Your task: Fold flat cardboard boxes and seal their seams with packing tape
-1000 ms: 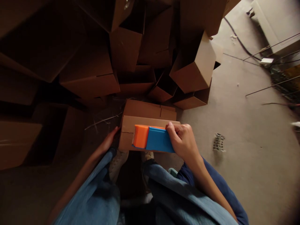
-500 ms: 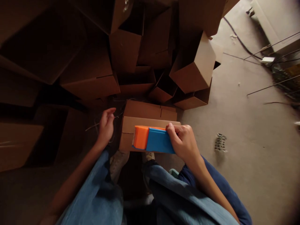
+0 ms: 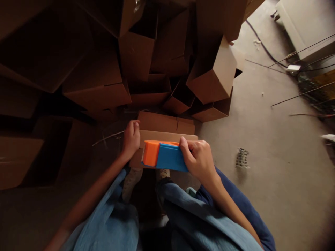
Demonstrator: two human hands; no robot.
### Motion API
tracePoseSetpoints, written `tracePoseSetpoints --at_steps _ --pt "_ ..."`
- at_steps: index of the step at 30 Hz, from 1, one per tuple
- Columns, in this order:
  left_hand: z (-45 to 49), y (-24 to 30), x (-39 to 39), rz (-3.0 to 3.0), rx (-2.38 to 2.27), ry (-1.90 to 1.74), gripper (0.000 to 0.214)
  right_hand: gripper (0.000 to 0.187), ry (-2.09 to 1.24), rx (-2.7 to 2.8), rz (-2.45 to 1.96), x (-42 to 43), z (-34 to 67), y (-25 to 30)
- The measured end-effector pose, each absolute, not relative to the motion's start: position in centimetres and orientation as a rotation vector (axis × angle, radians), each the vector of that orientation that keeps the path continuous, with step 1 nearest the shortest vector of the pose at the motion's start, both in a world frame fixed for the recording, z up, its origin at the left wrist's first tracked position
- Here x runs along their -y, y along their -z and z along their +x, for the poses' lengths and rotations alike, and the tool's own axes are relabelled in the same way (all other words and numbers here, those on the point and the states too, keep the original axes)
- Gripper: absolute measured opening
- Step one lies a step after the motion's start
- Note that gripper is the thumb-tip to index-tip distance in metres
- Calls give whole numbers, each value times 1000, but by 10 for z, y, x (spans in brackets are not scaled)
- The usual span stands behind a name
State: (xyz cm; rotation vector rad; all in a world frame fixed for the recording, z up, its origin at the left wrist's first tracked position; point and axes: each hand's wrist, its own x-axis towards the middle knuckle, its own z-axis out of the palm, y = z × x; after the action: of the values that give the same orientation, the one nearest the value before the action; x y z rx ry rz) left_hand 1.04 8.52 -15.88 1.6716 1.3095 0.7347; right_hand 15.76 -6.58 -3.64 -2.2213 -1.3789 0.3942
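A concrete floor [image 3: 272, 195] spreads on the right side, and a large pile of cardboard boxes [image 3: 141, 55] fills the upper left. In front of the person's denim trousers [image 3: 110, 223] is a cardboard carton [image 3: 159, 134], and on it lies a blue-and-orange plastic block [image 3: 164, 156]. Its long axis goes left to right across the person's body. The right hand [image 3: 200, 160] is nearer: it grasps the blue part [image 3: 170, 157] from above, with the fingers closed over the far edge. The left hand [image 3: 131, 139] is just beside the orange end [image 3: 151, 153], with curled fingers at the carton's edge. It does not touch the block, but I cannot tell if it grips the carton.
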Motion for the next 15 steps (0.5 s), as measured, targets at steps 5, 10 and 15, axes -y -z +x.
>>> tracePoseSetpoints --at_steps 5,10,15 --pt "9 150 -85 1747 -1331 -664 32 58 -415 1481 -2234 67 156 31" --pt "10 146 -87 1895 -1368 -467 47 61 -412 1554 -2360 68 158 26" --pt "11 147 -89 1940 -1423 -398 58 62 -451 1619 -2448 65 164 22"
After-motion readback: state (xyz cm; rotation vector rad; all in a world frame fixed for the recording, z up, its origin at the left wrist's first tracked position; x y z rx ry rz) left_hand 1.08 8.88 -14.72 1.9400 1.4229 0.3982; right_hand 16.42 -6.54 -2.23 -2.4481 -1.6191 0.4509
